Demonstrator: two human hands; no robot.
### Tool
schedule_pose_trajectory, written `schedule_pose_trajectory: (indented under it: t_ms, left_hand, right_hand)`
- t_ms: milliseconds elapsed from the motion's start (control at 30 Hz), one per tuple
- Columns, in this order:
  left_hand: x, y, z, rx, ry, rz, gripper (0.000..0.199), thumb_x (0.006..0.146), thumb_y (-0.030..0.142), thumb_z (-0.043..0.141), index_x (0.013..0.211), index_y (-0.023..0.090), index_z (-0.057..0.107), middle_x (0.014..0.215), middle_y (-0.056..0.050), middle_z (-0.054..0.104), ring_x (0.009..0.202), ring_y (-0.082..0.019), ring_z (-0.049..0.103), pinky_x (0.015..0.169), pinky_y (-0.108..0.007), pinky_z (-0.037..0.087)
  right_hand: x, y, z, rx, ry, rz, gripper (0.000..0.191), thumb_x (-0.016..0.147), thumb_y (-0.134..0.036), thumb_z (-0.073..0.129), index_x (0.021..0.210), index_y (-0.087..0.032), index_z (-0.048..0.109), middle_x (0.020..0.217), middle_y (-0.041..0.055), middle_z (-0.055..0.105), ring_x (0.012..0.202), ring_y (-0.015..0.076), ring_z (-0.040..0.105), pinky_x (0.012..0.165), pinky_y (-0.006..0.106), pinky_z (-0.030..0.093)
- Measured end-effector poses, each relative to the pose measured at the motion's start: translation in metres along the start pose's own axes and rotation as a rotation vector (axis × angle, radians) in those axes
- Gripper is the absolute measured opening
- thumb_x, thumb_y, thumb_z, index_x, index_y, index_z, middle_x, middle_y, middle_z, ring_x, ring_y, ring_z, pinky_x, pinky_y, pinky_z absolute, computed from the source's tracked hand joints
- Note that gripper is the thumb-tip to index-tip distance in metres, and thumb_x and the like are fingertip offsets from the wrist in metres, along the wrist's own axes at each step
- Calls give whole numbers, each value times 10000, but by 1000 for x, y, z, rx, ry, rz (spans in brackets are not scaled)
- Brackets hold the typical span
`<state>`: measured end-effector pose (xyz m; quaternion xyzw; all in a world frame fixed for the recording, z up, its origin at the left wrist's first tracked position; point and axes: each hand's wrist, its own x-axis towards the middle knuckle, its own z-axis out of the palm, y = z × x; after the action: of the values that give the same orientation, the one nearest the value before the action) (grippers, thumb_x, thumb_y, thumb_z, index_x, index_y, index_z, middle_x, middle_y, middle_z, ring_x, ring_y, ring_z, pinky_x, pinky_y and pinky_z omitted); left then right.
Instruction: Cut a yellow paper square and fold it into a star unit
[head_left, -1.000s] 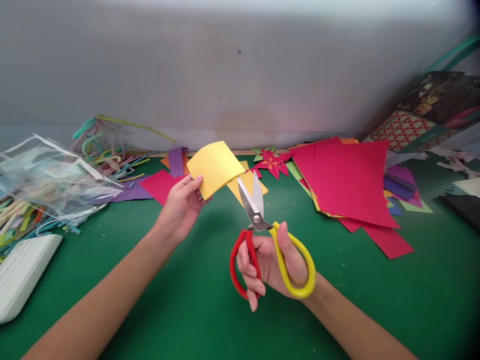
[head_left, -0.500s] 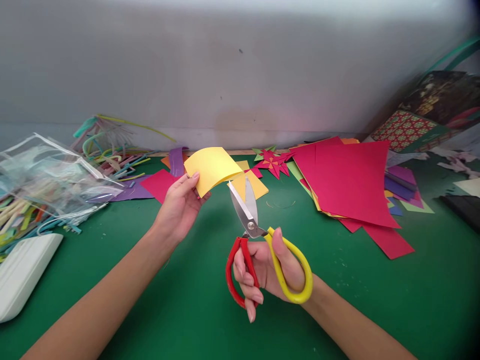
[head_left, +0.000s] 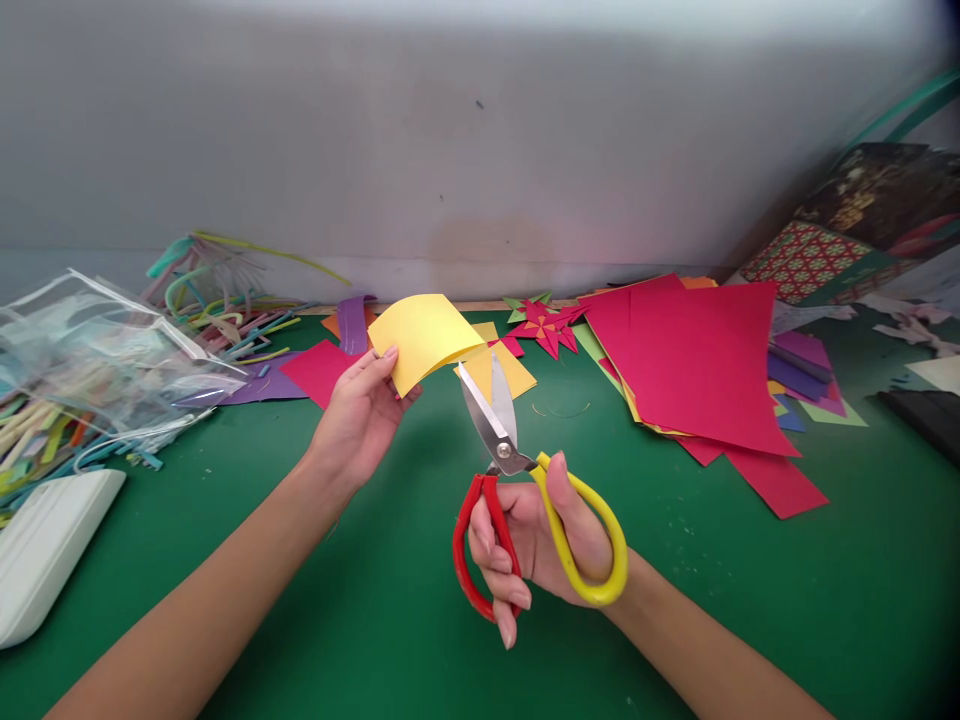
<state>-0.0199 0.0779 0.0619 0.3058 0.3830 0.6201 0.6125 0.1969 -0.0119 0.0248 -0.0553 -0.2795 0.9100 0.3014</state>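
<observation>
My left hand (head_left: 366,415) pinches a folded yellow paper (head_left: 424,338) by its lower left corner, thumb on top. The sheet curves and is lifted above the green table (head_left: 360,610). My right hand (head_left: 540,540) grips scissors (head_left: 504,450) through their handles, one red and one yellow. The blades are parted and point up, their tips close to the paper's right end; whether they touch it I cannot tell. Behind the blades lie more yellow paper pieces (head_left: 514,375). Farther back is a red layered paper star (head_left: 546,328) with green points.
A stack of red paper (head_left: 690,370) lies at the right, with coloured scraps beside it. On the left are a clear plastic bag (head_left: 112,340), several fuzzy craft stems (head_left: 247,325) and a white plastic object (head_left: 56,550). A grey wall (head_left: 450,130) rises behind the table.
Hardly anything differs. My right hand and the scissors have shifted very slightly right; my left hand holds the yellow paper in the same place.
</observation>
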Motion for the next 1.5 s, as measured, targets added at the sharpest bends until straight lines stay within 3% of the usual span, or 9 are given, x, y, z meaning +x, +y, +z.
schedule_pose_trajectory:
  t_ms: [367,600,733,1033,1333,1500]
  left_hand:
    - [-5,-2,3,37,-49,-17,158,918,280,722,1057,206,740,1229,-42,741,1039,-180,697,732,-232,568]
    - [-6,-1,0,147,-203,-91,285,922,279,709,1191,186,733,1313,-92,710,1165,-245,673,889,-305,578]
    - [-9,-2,3,140,-251,-99,327,935,283,688,1257,226,685,1405,-82,653,1193,-241,648,881,-311,580]
    - [-19,-11,14,162,-147,-54,425,865,290,791,1257,239,635,1364,-88,679,1106,-204,701,840,-271,588]
    - [-16,-7,13,243,-148,63,552,818,297,840,1299,240,576,1299,-96,714,1170,-230,694,977,-315,556]
    - [-14,-7,10,274,-134,64,485,839,298,817,1261,233,588,1242,-89,731,998,-191,724,750,-241,564]
  right_hand:
    - [1,-4,-1,19,22,-1,1002,815,-913,26,927,-114,620,749,16,519,520,117,509,505,351,605]
    - [1,-9,-1,-55,50,-52,966,843,-901,55,915,-117,616,747,12,510,508,109,490,491,335,590]
    - [1,-10,-5,-212,102,-99,864,885,-886,189,901,-126,600,751,0,499,521,99,487,535,337,605]
    - [3,-2,-13,-334,127,-93,785,897,-870,309,918,-137,593,754,-1,504,529,103,495,536,336,609]
    - [2,-4,-13,-374,94,-138,816,917,-859,241,990,-131,604,811,23,508,568,115,501,560,350,602]
    - [3,-2,-14,-413,122,-140,805,915,-859,254,991,-134,595,793,8,491,560,107,481,546,334,596]
